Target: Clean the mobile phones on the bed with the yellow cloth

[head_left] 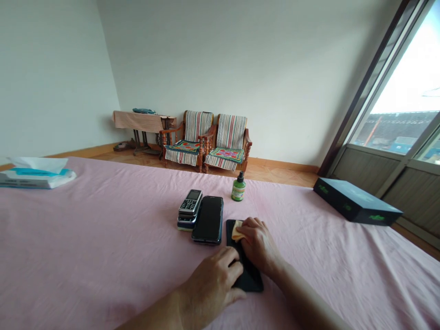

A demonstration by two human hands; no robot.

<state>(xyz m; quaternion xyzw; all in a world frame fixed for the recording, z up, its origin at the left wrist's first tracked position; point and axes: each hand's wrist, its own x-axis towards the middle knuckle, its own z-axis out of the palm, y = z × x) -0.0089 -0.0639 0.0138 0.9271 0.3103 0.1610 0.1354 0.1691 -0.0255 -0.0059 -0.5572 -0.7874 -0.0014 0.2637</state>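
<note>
A black smartphone (250,277) lies flat on the pink cloth in front of me. My left hand (211,286) rests on its left edge, fingers curled against it. My right hand (258,245) presses a small yellow cloth (237,230) onto the phone's far end, fingers closed on the cloth. Just left of it lies a second black smartphone (208,219). Beside that sits a small stack of keypad phones (189,208). A small green spray bottle (238,188) stands upright beyond the phones.
The pink-covered table (103,229) spreads wide. A tissue pack (36,173) lies at the far left, a dark flat box (355,200) at the far right edge. Two striped wooden armchairs (208,142) and a side table stand by the back wall. A window is at right.
</note>
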